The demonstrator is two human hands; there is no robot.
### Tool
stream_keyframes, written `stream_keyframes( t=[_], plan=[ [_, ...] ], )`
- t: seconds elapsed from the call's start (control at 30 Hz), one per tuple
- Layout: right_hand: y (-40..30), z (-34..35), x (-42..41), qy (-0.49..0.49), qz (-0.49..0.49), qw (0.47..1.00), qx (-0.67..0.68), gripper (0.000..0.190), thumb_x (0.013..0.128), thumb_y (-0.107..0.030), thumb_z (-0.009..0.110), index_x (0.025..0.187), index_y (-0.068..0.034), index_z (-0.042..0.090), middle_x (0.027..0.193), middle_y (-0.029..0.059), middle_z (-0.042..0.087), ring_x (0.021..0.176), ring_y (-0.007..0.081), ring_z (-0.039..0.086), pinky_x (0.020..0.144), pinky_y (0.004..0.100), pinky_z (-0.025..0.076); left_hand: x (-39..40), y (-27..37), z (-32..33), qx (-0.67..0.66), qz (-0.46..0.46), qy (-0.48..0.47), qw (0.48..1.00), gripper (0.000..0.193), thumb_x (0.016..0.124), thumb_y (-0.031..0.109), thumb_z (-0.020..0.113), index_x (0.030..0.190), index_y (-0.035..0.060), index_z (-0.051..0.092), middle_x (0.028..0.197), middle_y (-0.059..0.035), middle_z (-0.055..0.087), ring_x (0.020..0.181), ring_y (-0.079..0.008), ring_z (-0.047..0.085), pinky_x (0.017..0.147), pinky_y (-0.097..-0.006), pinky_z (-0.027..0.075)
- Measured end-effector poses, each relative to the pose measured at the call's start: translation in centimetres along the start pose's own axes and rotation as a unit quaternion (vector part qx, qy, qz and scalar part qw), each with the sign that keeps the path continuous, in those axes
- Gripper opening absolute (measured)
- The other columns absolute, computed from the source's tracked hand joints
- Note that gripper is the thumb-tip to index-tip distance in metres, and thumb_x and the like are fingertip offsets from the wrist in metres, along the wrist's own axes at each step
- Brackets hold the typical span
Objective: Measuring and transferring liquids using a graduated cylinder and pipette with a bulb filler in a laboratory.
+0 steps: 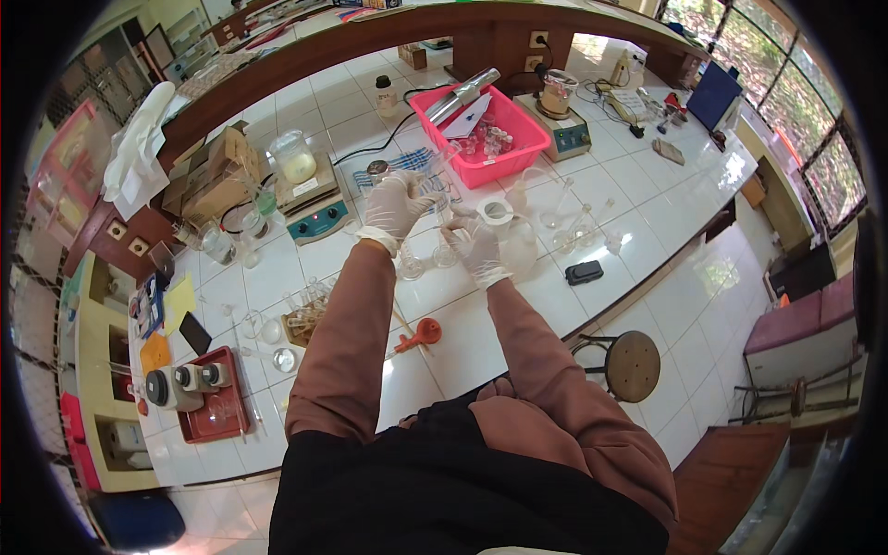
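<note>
My left hand (394, 208), in a white glove, is over the tiled bench beside a blue checked cloth (362, 182). Its fingers are bent, and whether they grip anything is unclear. Close to its right, my right hand (474, 243), gloved too, has its fingers curled near small clear glassware; what it holds cannot be made out. Clear glass pieces (411, 268) lie on the tiles below and between the hands. Right of my right hand are a white ring-shaped piece (495, 210) and a large clear round vessel (519, 246). An orange funnel (429, 331) lies nearer my body.
A pink basin (475, 173) with small glassware is at the back. Hotplates (319, 220) (573, 139) flank it, each bearing a beaker. A wooden test tube rack (300, 331), a red tray (239, 399) with jars and a black object (583, 272) are on the bench. A stool (632, 366) stands right.
</note>
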State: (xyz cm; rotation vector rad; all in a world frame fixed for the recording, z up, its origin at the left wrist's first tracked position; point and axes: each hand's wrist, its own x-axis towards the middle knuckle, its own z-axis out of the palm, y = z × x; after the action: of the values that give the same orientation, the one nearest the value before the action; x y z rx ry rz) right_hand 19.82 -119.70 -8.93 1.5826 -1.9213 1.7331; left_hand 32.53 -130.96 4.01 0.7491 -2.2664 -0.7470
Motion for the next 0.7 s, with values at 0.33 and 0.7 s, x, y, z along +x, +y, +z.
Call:
stream_keyframes(
  t=[0.33,0.7],
  plan=[
    [2.8,-1.0,0.8,0.011,-0.015,0.998,0.056,0.015,0.076,-0.014,0.073,0.088,-0.007,0.065,0.103,0.0121,0.065,0.093,0.0274,0.063,0.081,0.0364,0.05,2.4,0.5,4.9,0.141,-0.053,-0.059,0.987,0.041,0.068,0.039,0.078,0.084,0.0034,0.064,0.072,-0.0159,0.062,0.069,-0.0324,0.063,0.063,-0.0404,0.047],
    [2.9,-0.7,2.5,0.035,0.005,0.997,0.067,0.015,0.079,-0.014,0.072,0.088,-0.005,0.065,0.086,0.0094,0.065,0.08,0.0241,0.063,0.073,0.0347,0.05,3.6,0.9,5.9,0.188,-0.059,-0.047,0.979,0.043,0.069,0.042,0.077,0.077,0.0037,0.061,0.075,-0.0176,0.062,0.074,-0.036,0.062,0.065,-0.0427,0.047]
  ],
)
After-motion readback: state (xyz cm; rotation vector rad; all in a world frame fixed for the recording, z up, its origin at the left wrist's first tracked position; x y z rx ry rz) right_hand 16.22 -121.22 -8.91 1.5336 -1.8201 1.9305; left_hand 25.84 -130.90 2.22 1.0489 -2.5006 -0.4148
